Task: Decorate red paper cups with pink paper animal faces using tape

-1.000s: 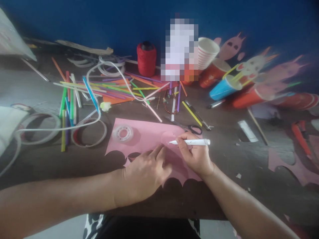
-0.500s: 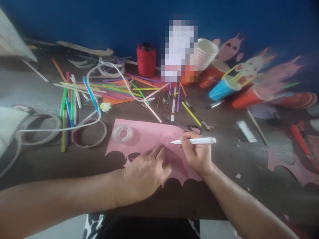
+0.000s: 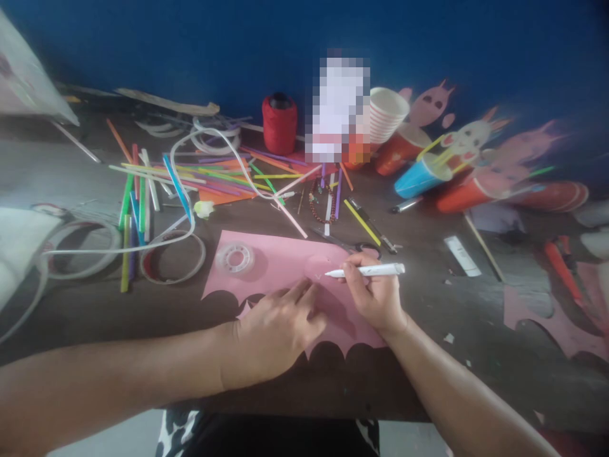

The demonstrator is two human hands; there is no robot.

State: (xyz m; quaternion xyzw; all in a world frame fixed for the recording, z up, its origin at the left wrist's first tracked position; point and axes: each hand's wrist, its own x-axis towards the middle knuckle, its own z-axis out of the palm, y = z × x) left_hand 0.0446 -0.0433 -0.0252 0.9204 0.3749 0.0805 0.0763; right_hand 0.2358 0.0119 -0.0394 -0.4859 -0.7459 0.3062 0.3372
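Observation:
My right hand [image 3: 380, 298] grips a white marker [image 3: 386, 270], its tip pointing left and close to a small white V-shaped mark. That mark is on a small rounded pink paper piece [image 3: 316, 266], which lies on a larger pink sheet [image 3: 280, 251] with scalloped cut-outs along its near edge. Flat on the sheet, my left hand [image 3: 283, 327] has its fingers stretched out, the fingertips at the small piece's lower edge. A clear roll of tape [image 3: 236, 259] rests on the sheet's left part. Just behind my right hand lie black-handled scissors [image 3: 366, 247], partly covered.
Coloured straws [image 3: 223, 174], a white cable [image 3: 174, 168] and a large tape roll [image 3: 174, 257] lie to the left. Behind stands a red spool [image 3: 280, 127]. Decorated paper cups [image 3: 423, 174] are at the back right, and pink scraps [image 3: 537, 317] lie on the right.
The view has shifted slightly, so most things sit a little lower and those on the right sit further left. Both hands and the marker keep nearly the same place on the sheet.

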